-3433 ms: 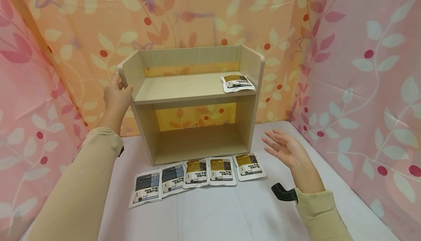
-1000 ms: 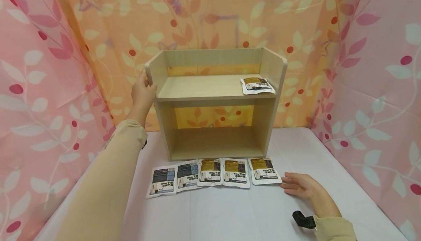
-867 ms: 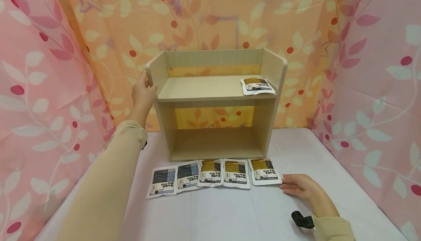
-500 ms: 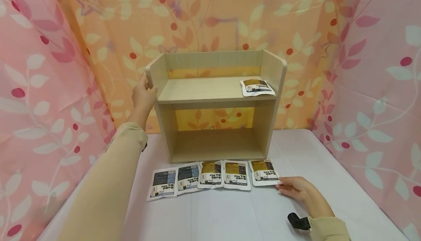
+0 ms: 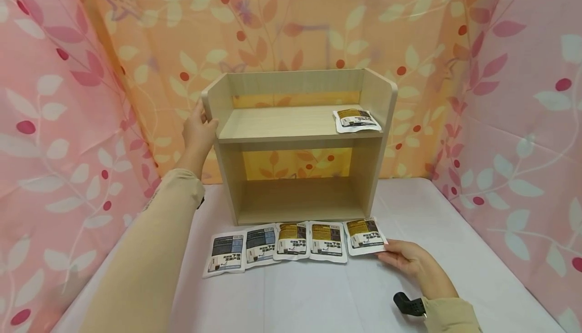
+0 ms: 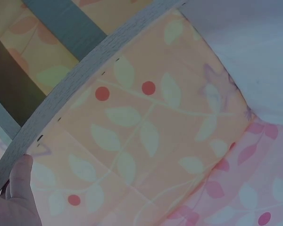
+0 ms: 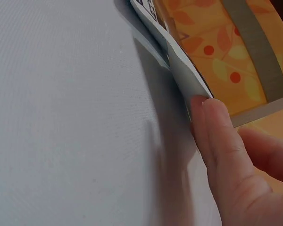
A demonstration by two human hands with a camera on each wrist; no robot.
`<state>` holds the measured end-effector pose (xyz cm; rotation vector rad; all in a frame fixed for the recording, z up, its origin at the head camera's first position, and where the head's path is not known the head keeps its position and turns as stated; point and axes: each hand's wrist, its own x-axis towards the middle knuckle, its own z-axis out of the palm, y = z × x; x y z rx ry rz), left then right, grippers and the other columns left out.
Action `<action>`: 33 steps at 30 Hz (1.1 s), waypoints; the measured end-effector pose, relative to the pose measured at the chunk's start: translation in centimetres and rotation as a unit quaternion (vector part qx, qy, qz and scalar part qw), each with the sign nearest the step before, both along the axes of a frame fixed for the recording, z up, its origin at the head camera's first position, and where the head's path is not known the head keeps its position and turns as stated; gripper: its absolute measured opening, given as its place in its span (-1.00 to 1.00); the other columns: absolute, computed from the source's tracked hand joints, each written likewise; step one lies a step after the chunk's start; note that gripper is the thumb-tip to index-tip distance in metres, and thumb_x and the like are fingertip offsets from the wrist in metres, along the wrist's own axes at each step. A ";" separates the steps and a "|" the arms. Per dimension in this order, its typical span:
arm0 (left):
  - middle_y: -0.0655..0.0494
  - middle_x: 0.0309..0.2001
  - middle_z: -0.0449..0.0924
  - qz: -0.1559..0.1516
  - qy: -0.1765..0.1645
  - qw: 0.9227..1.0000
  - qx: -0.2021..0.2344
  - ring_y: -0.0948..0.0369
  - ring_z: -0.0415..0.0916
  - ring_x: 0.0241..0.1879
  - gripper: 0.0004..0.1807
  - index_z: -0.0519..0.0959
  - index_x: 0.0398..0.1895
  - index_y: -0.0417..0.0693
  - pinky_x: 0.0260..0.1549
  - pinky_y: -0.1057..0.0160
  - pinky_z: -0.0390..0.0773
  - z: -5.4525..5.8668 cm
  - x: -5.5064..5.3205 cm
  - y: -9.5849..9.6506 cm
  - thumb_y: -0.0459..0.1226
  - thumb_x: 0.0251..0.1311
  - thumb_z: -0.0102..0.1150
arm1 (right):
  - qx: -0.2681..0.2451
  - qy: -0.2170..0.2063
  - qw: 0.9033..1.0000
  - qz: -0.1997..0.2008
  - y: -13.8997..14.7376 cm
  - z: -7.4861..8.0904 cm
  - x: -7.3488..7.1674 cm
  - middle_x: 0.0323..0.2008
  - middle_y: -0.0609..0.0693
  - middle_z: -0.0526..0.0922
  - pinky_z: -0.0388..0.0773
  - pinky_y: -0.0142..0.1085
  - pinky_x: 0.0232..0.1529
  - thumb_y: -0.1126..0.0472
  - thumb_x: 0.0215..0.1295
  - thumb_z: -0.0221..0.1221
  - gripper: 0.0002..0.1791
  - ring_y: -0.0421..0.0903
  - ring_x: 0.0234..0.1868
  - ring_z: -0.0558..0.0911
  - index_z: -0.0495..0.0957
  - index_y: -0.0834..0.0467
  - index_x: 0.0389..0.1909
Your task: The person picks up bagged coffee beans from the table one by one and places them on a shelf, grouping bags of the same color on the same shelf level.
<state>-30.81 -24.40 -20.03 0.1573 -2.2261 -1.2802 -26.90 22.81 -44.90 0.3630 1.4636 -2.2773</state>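
Head view: pale wood-grain, two-tier shelf unit (image 5: 282, 122) on white-covered worktop (image 5: 309, 292). Right hand (image 5: 409, 258), apart from everything seconds ago, now pinches the near right corner of a flat white pouch with gold-and-brown label (image 5: 365, 236), just in front of the shelf unit's right end. Right wrist view: that edge tilts up, shadow beneath. Likely a secured grasp, not mere contact. Left hand (image 5: 198, 130) grips the shelf unit's left side panel, unchanged. Two matching gold pouches (image 5: 291, 242) and two white navy-and-blue-label pouches (image 5: 226, 253) lie before the shelf unit, further left; another gold pouch (image 5: 356, 121) on its upper board, right end. Labels: bold dark Chinese characters, too small to read surely; no brand made out.
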 end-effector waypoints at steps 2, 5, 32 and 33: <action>-0.16 0.30 0.37 0.000 -0.003 1.000 0.001 0.01 0.23 0.35 -0.28 0.06 0.54 0.20 0.28 0.04 0.25 0.0 0.0 0.0 -0.34 0.36 0.01 | -0.007 -0.007 1.000 -0.011 -0.1 0.1 0.0 -0.43 0.20 0.65 0.60 -0.14 -0.08 0.61 0.32 -0.09 -0.34 0.05 -0.35 0.70 -0.13 0.59 0.38; -0.18 0.30 0.36 0.001 -0.002 1.000 0.003 0.00 0.22 0.36 -0.28 0.07 0.54 0.19 0.29 0.02 0.25 0.0 0.0 0.0 -0.34 0.36 0.02 | -0.022 -0.012 1.000 -0.014 0.0 0.2 0.1 -0.43 0.22 0.65 0.59 -0.15 -0.06 0.60 0.33 -0.09 -0.33 0.06 -0.35 0.71 -0.14 0.56 0.40; -0.18 0.29 0.38 0.007 -0.004 1.000 -0.004 0.00 0.22 0.35 -0.28 0.04 0.54 0.15 0.29 0.03 0.25 0.1 0.2 0.1 -0.36 0.36 -0.01 | -0.125 0.067 0.988 0.056 1.3 1.7 1.0 -0.29 0.23 0.66 0.58 -0.17 -0.04 0.60 0.35 -0.15 -0.75 0.06 -0.24 0.70 0.45 0.45 -0.07; -0.18 0.29 0.37 0.006 -0.004 1.000 -0.004 0.00 0.22 0.36 -0.28 0.04 0.55 0.14 0.30 0.03 0.24 0.1 0.2 0.1 -0.35 0.36 -0.01 | -0.124 0.067 0.989 0.053 1.3 1.9 1.0 -0.29 0.22 0.66 0.58 -0.17 -0.05 0.59 0.36 -0.14 -0.74 0.06 -0.24 0.71 0.51 0.39 -0.15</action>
